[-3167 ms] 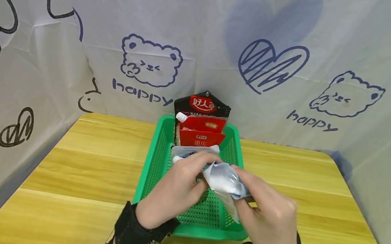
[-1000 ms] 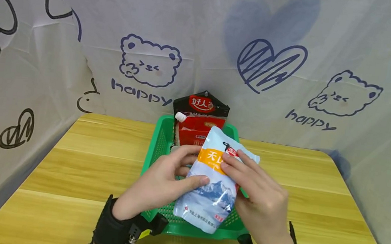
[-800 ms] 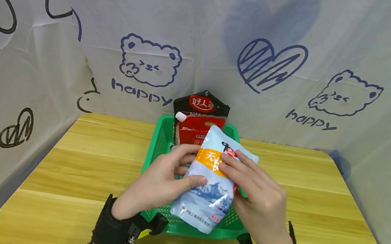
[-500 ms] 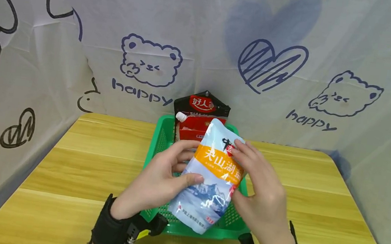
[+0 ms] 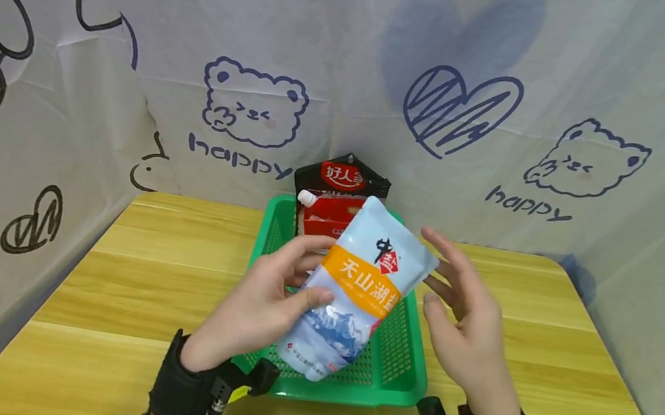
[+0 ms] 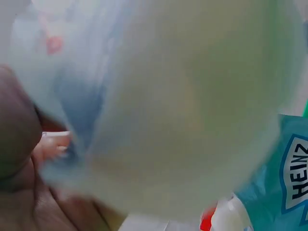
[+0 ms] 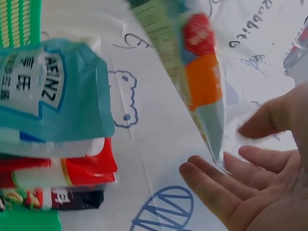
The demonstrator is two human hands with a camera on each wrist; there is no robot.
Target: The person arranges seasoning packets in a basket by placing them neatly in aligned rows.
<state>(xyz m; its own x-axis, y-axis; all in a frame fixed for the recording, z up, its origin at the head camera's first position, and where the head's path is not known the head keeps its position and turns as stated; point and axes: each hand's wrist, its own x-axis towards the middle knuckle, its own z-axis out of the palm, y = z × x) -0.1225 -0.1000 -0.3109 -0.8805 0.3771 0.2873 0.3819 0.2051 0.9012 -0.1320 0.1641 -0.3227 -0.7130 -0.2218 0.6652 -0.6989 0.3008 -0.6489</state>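
A light-blue bag of salt (image 5: 360, 293) with an orange band and a mountain picture is held tilted above the green basket. My left hand (image 5: 260, 305) grips its left side, thumb on the printed front and fingers behind. In the left wrist view the blurred bag (image 6: 192, 106) fills most of the frame. My right hand (image 5: 469, 326) is just right of the bag's upper corner, fingers loosely spread, holding nothing. From the right wrist, the bag (image 7: 202, 77) shows edge-on, its corner right by the fingertips.
The green basket (image 5: 342, 393) stands on the wooden table (image 5: 113, 292). At its far end are a black pouch (image 5: 311, 176) and a red pouch with a white cap (image 5: 326, 209). A teal Heinz pouch (image 7: 77, 115) is in front of them. A drawn-on white cloth (image 5: 351, 45) hangs behind.
The bag came upright from an end-on pose, showing its printed front, then tilted further right in the left hand. The right hand let go of it and moved off to the right.
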